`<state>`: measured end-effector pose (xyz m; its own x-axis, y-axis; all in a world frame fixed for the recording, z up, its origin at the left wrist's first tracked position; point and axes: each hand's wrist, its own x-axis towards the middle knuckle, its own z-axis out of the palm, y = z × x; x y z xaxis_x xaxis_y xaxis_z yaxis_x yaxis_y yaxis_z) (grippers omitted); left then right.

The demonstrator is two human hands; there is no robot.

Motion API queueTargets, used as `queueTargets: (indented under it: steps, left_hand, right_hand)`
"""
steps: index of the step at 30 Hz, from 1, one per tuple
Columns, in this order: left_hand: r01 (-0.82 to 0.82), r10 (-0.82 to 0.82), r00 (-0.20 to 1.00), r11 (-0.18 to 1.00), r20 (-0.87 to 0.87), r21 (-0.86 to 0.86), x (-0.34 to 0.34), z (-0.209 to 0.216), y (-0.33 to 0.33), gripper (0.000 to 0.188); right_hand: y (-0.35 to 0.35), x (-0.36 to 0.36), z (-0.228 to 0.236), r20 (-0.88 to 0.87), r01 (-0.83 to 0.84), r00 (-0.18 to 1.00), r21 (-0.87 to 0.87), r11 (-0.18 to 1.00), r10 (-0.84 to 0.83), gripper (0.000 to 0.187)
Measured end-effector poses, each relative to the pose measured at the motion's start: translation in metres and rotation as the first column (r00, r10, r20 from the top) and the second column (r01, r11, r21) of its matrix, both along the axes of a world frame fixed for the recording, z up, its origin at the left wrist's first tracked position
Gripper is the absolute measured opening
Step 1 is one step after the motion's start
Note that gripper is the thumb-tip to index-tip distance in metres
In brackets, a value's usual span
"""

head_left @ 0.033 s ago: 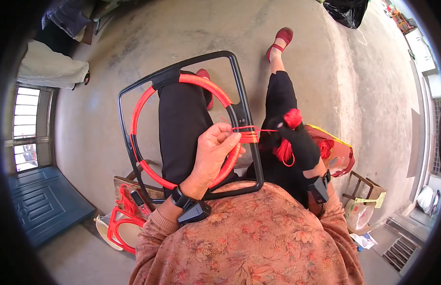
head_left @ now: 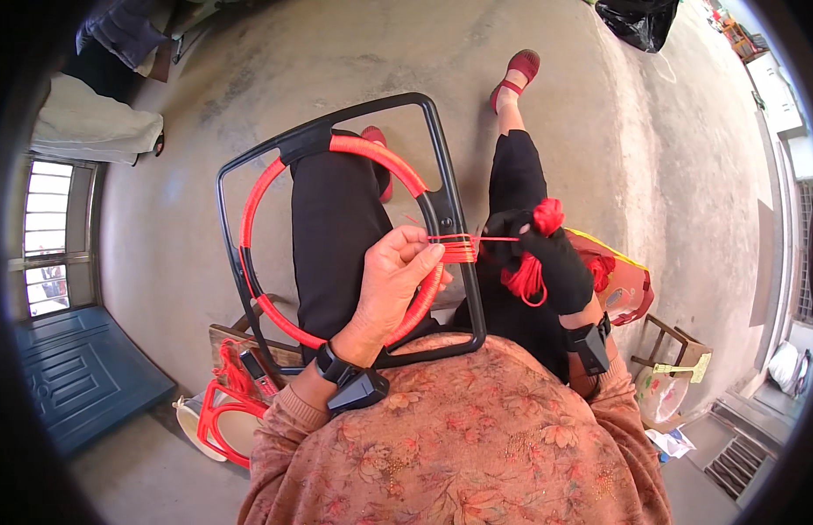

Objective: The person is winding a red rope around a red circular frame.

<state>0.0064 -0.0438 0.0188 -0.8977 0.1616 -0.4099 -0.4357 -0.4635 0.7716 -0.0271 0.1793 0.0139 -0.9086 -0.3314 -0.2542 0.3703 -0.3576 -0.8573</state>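
Note:
A black metal frame point(head_left: 452, 184) with rounded corners rests across my lap. Inside it sits a ring point(head_left: 259, 199) wrapped mostly in red cord. At the ring's right side, several loops of red cord point(head_left: 460, 251) go around both the ring and the frame bar. My bare left hand point(head_left: 389, 276) pinches these loops between thumb and fingers, its fingertips partly hidden behind the ring. One strand stretches from the loops to my right hand point(head_left: 557, 269), which wears a black glove. That hand is closed around a bundle of red cord point(head_left: 525, 282), which sticks out above and below it.
A red bag point(head_left: 630, 284) with a yellow edge stands right of my right hand. Beyond it is a small wooden stool point(head_left: 673, 346). Red cord and a red frame point(head_left: 216, 429) lie at lower left, near a blue door panel point(head_left: 87, 372). A black plastic bag point(head_left: 638, 19) is far off.
My right hand has moved slightly right with the cord bundle, and the strand to the loops looks straighter. My left hand and the frame stay put.

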Motion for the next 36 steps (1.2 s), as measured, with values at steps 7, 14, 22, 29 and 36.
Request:
queueTargets:
  steps: [7,14,22,29,36]
  left_hand:
    - [0.023,-0.026,0.998,0.999,-0.051,-0.047,-0.001,-0.003,0.0,0.01]
    - [0.016,-0.019,0.997,0.999,0.071,0.042,0.0,-0.001,-0.004,0.013]
    - [0.064,-0.069,0.994,0.996,0.08,0.068,-0.001,-0.001,-0.004,0.014]
    - [-0.019,0.022,0.997,0.999,0.068,-0.039,0.0,-0.003,0.003,0.011]
    - [0.103,-0.082,0.992,0.968,0.101,-0.229,0.001,-0.014,0.0,0.013]
  right_hand:
    - [-0.022,0.019,0.048,-0.069,0.007,0.998,0.19,0.982,0.007,0.012]
    - [0.065,0.028,-0.011,-0.075,0.485,0.873,0.04,0.874,-0.481,0.034]
    - [0.361,0.071,-0.123,0.584,0.928,0.368,-0.182,0.325,-0.724,0.045]
    - [0.184,0.027,-0.041,-0.072,0.236,0.972,0.277,0.931,-0.225,0.039]
    - [-0.024,0.0,-0.008,0.115,-0.513,0.813,0.605,0.609,0.571,0.049]
